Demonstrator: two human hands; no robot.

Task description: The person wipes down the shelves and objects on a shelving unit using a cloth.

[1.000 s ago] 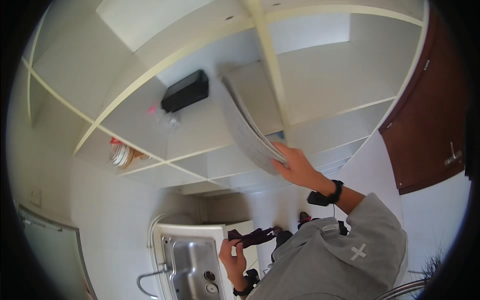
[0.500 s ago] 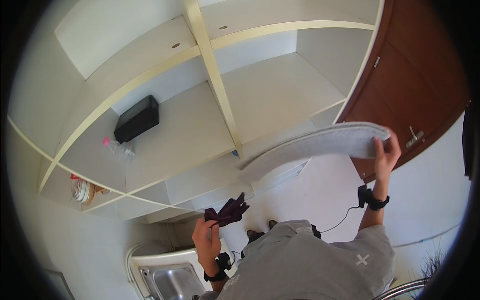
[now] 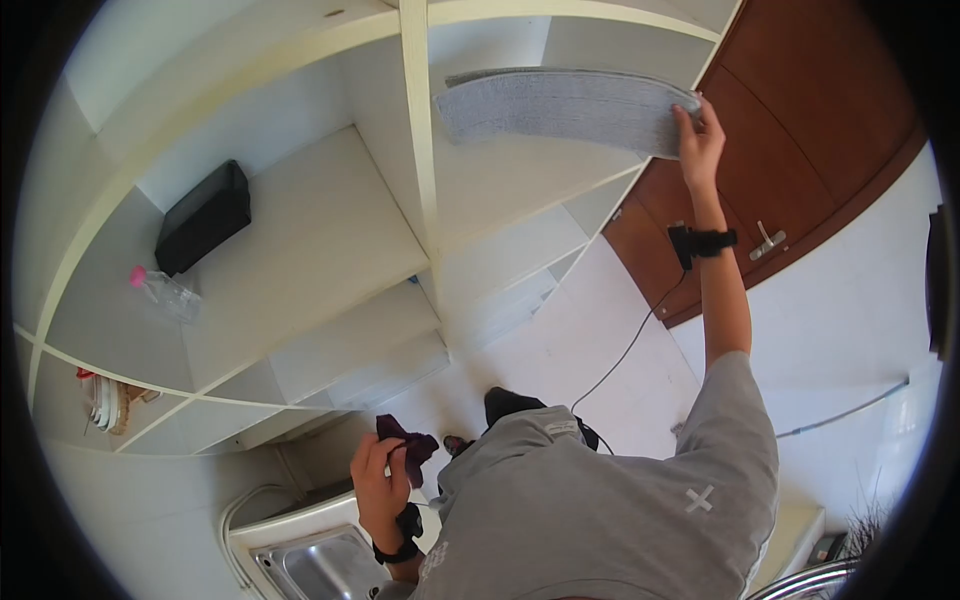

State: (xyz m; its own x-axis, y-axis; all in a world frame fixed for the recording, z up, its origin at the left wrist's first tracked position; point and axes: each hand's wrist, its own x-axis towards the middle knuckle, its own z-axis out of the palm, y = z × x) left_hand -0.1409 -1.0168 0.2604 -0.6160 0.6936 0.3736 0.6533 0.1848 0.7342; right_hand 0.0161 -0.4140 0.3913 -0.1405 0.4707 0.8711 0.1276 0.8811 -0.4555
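Observation:
My right hand [image 3: 700, 148] is raised at the right end of a long grey cloth-like strip [image 3: 560, 108], with thumb and fingers pinched on it. The strip stretches leftward in front of the right-hand shelf compartment. It looks layered at its upper edge; I cannot tell whether it touches the shelf. Low and to the left, my left hand [image 3: 378, 485] is closed on a crumpled dark purple cloth [image 3: 408, 450], which sticks out to the right of the fingers.
In the left compartment of the pale shelf unit [image 3: 418, 150] are a black box-shaped item [image 3: 205, 215] and a clear bottle with a pink cap [image 3: 165, 292]. Several items [image 3: 108, 402] stand lower left. A metal sink [image 3: 325, 568] is below, a brown door [image 3: 790, 150] at right.
My right hand has lifted the grey strip up and left, from below the shelf to in front of the right compartment. My left hand still holds the purple cloth. The camera view has shifted.

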